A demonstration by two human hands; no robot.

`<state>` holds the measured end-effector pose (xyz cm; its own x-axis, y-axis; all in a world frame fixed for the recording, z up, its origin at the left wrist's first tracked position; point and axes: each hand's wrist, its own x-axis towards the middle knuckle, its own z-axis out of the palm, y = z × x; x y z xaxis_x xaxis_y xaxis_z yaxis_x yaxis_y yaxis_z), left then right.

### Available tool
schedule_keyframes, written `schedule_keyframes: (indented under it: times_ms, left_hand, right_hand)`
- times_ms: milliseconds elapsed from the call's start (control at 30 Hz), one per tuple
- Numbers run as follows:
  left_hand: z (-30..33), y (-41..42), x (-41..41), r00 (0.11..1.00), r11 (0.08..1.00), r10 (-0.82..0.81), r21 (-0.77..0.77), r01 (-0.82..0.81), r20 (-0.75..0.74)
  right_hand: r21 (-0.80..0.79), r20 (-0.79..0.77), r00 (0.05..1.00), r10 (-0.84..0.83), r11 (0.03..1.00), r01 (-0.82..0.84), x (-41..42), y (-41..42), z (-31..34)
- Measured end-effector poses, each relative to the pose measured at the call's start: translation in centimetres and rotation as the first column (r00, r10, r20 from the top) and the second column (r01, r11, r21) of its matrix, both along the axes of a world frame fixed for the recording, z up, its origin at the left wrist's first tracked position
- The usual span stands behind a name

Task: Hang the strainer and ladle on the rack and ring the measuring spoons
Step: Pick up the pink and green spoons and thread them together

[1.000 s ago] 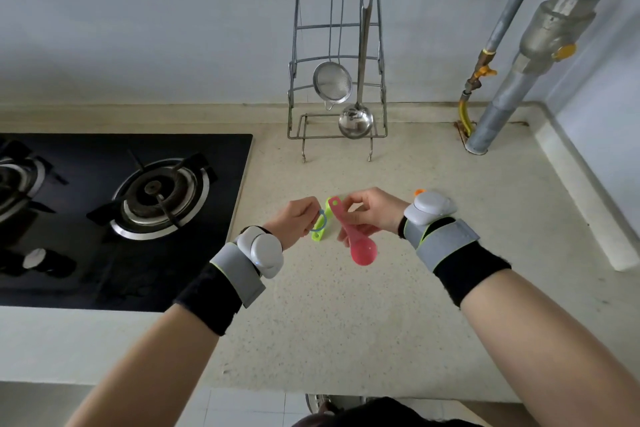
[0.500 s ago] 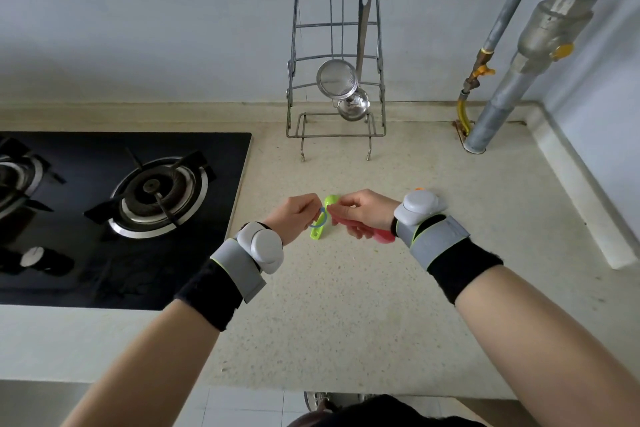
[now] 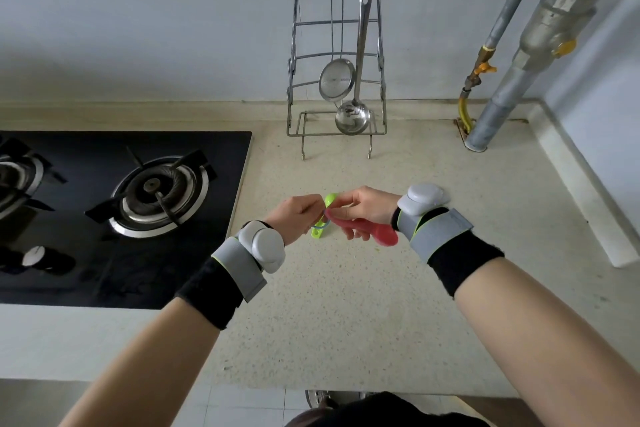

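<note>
On the rack (image 3: 337, 45) behind the hands, the strainer (image 3: 336, 79) and ladle (image 3: 353, 116) are already hung, while a pink spoon (image 3: 372, 231), pinched by right hand (image 3: 365, 210), is seemingly not yet threaded onto the blue ring (image 3: 320, 225) and green spoon (image 3: 323, 218) pinched by left hand (image 3: 298, 218).

We see a speckled beige counter (image 3: 346, 305) running to a pale wall (image 3: 138, 28). On our left a black gas hob (image 3: 86, 253) is set into it, one burner (image 3: 159, 194) in full view and another (image 3: 14, 180) cut by the frame edge. At the right corner, grey pipes (image 3: 512, 87) rise from the counter, beside a thinner pipe with a yellow valve (image 3: 483, 69).
</note>
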<state>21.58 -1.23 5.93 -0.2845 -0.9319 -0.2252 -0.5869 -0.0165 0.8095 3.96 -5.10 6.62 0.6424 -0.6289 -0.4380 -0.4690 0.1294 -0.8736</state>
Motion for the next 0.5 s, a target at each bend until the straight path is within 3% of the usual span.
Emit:
schedule_keyframes:
  times_ms: [233, 333, 500]
  left_hand:
    - [1.2, -0.1, -0.4, 0.978, 0.998, -0.017, 0.054, 0.029, -0.206]
    - [1.5, 0.2, -0.4, 0.983, 0.996, -0.079, 0.023, 0.084, -0.166]
    - [2.0, 0.3, -0.7, 0.989, 0.994, -0.106, -0.018, 0.105, -0.101]
  right_hand:
    - [0.223, 0.173, 0.985, -0.011, 0.974, -0.028, -1.2, -0.2, -0.1]
    - [0.248, 0.199, 0.98, -0.004, 0.968, -0.046, -1.6, -0.3, 0.0]
    - [0.161, 0.105, 0.993, 0.057, 0.984, -0.074, -1.5, -0.7, 1.2]
